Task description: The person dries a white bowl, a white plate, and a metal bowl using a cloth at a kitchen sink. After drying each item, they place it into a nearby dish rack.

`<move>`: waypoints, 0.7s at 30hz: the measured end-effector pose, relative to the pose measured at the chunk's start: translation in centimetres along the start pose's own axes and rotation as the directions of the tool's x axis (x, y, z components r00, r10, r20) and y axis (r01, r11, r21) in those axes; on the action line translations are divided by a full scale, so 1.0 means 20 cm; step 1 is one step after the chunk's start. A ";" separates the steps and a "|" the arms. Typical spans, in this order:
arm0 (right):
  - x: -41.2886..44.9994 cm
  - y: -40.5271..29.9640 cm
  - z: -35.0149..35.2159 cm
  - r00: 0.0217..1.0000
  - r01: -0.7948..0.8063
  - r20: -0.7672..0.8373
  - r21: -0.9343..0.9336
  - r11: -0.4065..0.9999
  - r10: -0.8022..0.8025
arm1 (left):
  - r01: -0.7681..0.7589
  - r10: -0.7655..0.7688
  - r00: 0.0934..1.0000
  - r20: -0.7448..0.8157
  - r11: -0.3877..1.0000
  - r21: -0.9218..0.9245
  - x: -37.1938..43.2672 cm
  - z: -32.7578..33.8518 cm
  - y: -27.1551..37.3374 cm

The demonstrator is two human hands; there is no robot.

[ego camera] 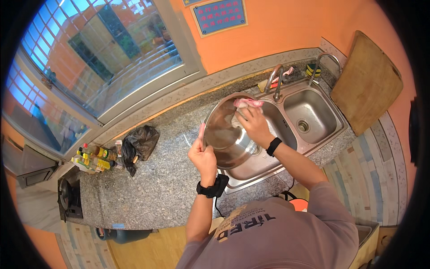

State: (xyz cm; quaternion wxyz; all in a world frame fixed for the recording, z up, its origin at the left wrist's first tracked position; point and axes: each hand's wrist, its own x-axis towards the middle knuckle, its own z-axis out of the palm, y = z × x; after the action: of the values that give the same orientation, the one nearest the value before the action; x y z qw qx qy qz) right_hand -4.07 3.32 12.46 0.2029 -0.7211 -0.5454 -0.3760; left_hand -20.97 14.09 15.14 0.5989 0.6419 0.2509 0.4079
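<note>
A large round stainless steel bowl (223, 131) is held tilted over the left basin of a double sink (240, 169). My left hand (203, 154) grips its rim at the left, thumb on the inner side. Inside the bowl, my right hand (253, 122) presses a pink-and-white cloth (248, 102) against the far right part of the wall. Part of the cloth is hidden under my fingers. The bowl covers much of the left basin, and its lower edge is near the drain.
Behind the sink stand a curved faucet (275, 79) and a smaller tap (324, 57). A wooden cutting board (368, 84) leans at the right. On the granite counter (168, 181) lie a black plastic bag (142, 143) and several condiment bottles (97, 158). A stove (72, 200) is at far left.
</note>
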 end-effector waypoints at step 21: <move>0.11 0.16 -0.13 0.966 -0.223 -0.030 0.393 0.892 0.255 | -0.144 0.114 0.975 -0.189 0.978 -0.150 0.03 -0.09 0.01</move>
State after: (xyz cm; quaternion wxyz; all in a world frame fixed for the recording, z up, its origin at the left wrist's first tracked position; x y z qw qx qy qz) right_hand -1.53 1.92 16.16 0.4076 -0.7127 -0.5071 -0.2622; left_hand -22.13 15.60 15.48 0.5963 0.5666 0.2275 0.5212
